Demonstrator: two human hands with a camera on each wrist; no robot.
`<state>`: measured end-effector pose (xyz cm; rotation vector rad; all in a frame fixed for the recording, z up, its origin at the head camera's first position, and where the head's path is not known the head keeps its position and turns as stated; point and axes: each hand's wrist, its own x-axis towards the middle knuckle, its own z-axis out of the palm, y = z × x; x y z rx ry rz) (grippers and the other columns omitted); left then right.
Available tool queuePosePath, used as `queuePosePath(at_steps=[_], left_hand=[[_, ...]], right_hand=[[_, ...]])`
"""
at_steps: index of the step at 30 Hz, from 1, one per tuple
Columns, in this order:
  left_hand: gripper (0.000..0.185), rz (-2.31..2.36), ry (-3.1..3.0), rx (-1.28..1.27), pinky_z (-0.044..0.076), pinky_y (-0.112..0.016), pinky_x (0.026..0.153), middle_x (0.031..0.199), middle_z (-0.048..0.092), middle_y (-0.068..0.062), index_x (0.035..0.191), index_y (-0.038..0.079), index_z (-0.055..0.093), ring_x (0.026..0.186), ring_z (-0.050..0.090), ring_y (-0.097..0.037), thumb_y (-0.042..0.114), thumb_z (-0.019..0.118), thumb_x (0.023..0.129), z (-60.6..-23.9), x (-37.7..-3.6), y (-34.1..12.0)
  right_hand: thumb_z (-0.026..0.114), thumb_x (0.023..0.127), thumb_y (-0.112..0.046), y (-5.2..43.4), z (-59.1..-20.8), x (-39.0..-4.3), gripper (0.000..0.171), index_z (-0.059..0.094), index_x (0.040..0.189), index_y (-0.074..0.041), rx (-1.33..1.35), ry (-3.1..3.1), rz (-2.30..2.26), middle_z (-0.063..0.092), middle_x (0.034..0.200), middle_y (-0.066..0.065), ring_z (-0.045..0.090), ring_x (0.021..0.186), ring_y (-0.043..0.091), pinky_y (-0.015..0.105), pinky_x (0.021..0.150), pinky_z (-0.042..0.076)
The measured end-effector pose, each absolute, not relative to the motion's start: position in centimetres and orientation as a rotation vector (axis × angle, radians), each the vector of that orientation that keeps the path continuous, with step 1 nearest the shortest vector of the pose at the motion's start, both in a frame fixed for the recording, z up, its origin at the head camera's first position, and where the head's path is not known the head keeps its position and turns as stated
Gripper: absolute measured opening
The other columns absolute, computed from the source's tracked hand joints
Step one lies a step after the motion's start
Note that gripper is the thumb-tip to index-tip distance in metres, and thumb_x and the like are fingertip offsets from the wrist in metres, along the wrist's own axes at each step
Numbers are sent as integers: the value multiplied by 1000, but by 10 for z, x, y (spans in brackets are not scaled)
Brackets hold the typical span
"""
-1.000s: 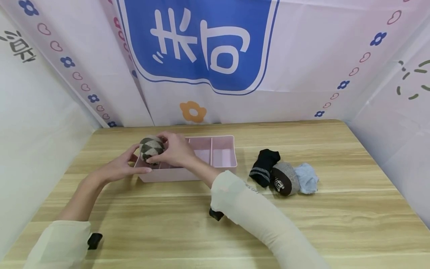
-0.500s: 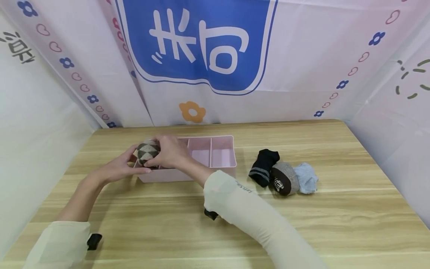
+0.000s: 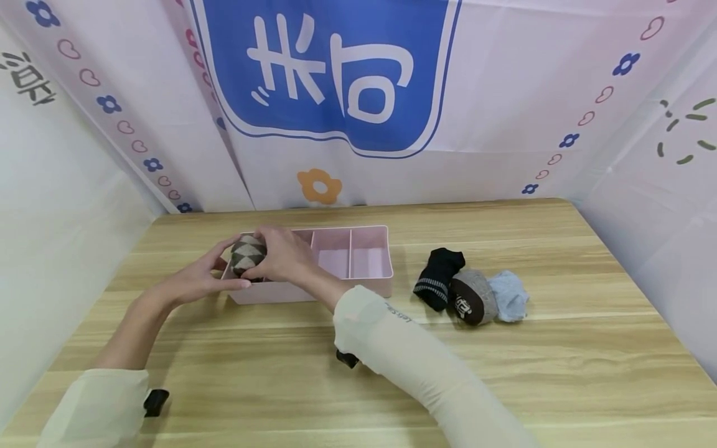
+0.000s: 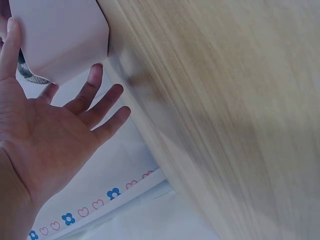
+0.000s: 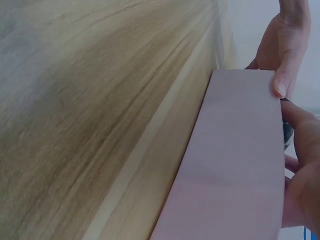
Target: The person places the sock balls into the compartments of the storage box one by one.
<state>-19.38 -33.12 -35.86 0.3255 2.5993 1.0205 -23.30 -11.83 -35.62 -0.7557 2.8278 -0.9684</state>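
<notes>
Cream long sleeves (image 3: 403,348), black wrist straps (image 3: 155,401)

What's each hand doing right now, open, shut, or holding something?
Left hand: open, fingers straight, thumb on the pink organizer box rim.
Right hand: fingers curled round the rolled argyle sock over the box's left end.

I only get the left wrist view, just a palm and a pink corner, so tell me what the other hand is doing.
Observer: The right hand grips a rolled argyle sock at the left end compartment of the pink organizer.
Operator: List whatever else lies on the table.
Observer: Three more rolled socks lie right of the organizer: a black sock, a brown-grey sock and a light blue sock.
Operator: Report on the other compartments.
Observer: In the head view, the two compartments at the right end show only bare pink floor.
</notes>
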Motion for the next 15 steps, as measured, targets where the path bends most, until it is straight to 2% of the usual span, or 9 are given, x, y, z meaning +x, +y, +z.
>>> queuePosePath(at_steps=[2, 8, 15], left_hand=[[104, 1018, 2599, 322, 48, -48, 87, 127, 56, -30, 168, 18, 0, 119, 56, -42, 33, 74, 96, -359, -194, -331], [105, 1005, 2599, 305, 47, -50, 90, 122, 61, -25, 168, 14, 0, 118, 58, -41, 35, 74, 95, -358, -193, -330], [106, 1005, 2598, 299, 46, -50, 91, 120, 62, -24, 168, 13, 0, 115, 60, -39, 35, 74, 95, -358, -193, -330]], right_hand=[[94, 73, -47, -119, -358, -234, 62, 64, 124, -26, -766, 2857, -896, 64, 113, -12, 59, 96, 6, 25, 73, 47], [91, 75, -49, -120, -360, -236, 71, 64, 139, -32, -802, 2894, -683, 65, 119, -11, 59, 95, 7, 28, 71, 48], [93, 75, -46, -119, -361, -239, 64, 67, 133, -36, -808, 2848, -741, 65, 108, -15, 56, 89, 3, 25, 67, 45]])
